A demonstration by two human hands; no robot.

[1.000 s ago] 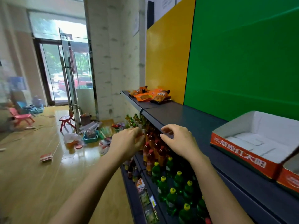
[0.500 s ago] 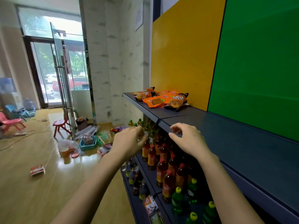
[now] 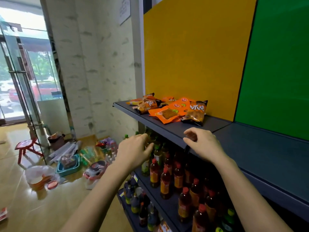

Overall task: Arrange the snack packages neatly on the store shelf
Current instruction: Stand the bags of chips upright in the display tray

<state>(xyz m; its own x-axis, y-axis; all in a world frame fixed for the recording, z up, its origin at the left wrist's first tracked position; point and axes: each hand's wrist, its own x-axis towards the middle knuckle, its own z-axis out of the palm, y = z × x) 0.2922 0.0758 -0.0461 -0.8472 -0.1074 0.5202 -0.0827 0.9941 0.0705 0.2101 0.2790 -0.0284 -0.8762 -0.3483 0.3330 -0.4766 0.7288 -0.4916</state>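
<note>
A pile of snack packs (image 3: 168,110) is seen at the far end of the top shelf (image 3: 168,131), right by the yellow board (image 3: 192,56). The packs are orange and are heaped over one another, not set in rows. Both hands are held out near the front edge of the shelf, well apart from the pile. The right hand (image 3: 203,145) is held over the shelf edge with its fingers loosely bent, and nothing is held in it. The left hand (image 3: 133,152) is held a little lower, in front of the bottles (image 3: 165,180), with its fingers loosely bent too, and nothing is seen in it. The bottles, with red and green caps, are stood in rows on the lower shelves. A green board (image 3: 275,72) is set beside the yellow one. On the floor, a red stool (image 3: 26,146), a teal basket (image 3: 68,166) and some bags are seen near a glass door (image 3: 20,81).
</note>
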